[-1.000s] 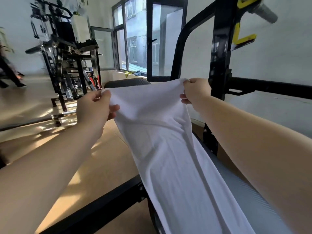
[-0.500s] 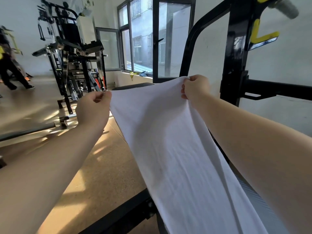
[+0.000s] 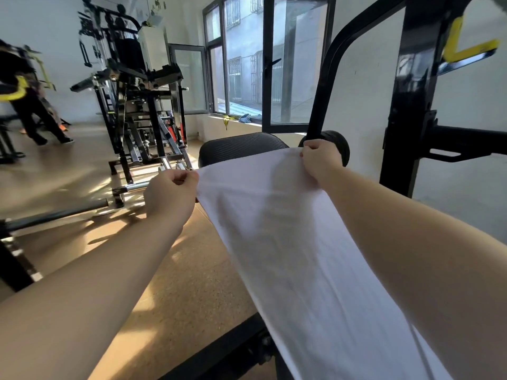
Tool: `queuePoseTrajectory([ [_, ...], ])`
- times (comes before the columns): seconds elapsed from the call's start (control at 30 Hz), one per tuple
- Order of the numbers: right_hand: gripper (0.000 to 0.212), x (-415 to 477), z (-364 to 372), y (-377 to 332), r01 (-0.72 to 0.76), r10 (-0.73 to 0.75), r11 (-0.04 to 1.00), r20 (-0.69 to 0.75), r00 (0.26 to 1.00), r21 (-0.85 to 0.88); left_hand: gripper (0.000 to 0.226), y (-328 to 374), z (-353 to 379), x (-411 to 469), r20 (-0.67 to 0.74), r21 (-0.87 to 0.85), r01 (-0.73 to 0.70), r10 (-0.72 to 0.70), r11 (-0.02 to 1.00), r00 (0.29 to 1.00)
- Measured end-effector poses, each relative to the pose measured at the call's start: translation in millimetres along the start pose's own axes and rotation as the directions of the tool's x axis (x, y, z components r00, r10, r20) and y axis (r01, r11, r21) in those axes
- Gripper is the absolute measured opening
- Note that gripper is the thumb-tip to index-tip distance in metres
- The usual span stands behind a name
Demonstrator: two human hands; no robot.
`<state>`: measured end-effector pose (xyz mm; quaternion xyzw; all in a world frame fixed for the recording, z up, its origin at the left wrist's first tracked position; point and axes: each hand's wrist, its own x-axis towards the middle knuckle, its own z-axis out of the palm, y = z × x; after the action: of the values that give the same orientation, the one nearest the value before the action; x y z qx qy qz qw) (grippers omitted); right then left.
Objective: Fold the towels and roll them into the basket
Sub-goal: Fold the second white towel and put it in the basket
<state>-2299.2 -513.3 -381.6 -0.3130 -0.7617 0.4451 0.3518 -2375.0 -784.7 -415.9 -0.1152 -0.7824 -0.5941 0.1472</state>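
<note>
You are at the spreading-out step: your left hand (image 3: 171,197) pinches one far corner of the white towel (image 3: 288,242) and your right hand (image 3: 319,160) grips the other, holding it taut in the air over the black bench (image 3: 238,150), its length running back toward you. Next, I judge, you need to lay it flat or bring the corners together for the first fold; no basket shows

hands (image 3: 247,176) pinching white towel (image 3: 296,242), gym floor (image 3: 178,283)
</note>
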Motion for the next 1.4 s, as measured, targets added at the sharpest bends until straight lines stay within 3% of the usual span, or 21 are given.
queuePoseTrajectory([
  [0.1,0.036,0.7,4.7,8.9,0.062,-0.035,0.982,0.152,0.988,-0.181,0.024,1.5,5.2,-8.7,-0.029,0.078,0.028,-0.026,0.997,0.999],
  [0.2,0.041,-1.2,-2.2,18.8,0.115,-0.043,0.935,0.213,0.976,-0.334,0.019,10.4,9.2,-24.4,-0.009,0.250,-0.180,0.188,0.951,0.982],
  [0.33,0.039,-14.8,-23.1,27.9,0.162,-0.074,0.877,0.207,0.976,-0.452,0.028,17.4,11.2,-49.0,0.114,0.263,-0.348,0.329,0.900,0.937],
  [0.53,0.040,-59.5,-57.8,36.6,0.196,-0.063,0.806,0.248,0.967,-0.559,0.027,21.3,10.8,-88.3,0.232,0.286,-0.372,0.313,0.883,0.921],
  [0.67,0.054,-101.9,-84.1,49.5,0.214,-0.055,0.785,0.279,0.959,-0.581,0.030,27.7,0.9,-125.0,0.349,0.383,-0.391,0.261,0.837,0.900],
  [0.77,0.063,-138.7,-103.0,60.8,0.236,-0.023,0.744,0.329,0.944,-0.625,0.033,35.7,-9.6,-159.4,0.513,0.472,-0.451,0.180,0.757,0.839],
  [0.9,0.071,-185.5,-125.0,71.5,0.218,0.064,0.695,0.361,0.930,-0.685,0.038,52.3,-16.9,-200.0,0.669,0.457,-0.514,0.100,0.726,0.736],
  [1.17,0.064,-273.4,-175.6,96.7,0.347,0.065,0.591,0.473,0.879,-0.728,0.041,69.3,-17.8,-270.4,0.729,0.399,-0.527,0.090,0.750,0.679],
  [1.4,0.030,-329.0,-208.2,131.7,0.387,0.115,0.568,0.535,0.837,-0.727,0.036,62.4,-9.1,-328.7,0.770,0.357,-0.532,0.081,0.768,0.633],
])
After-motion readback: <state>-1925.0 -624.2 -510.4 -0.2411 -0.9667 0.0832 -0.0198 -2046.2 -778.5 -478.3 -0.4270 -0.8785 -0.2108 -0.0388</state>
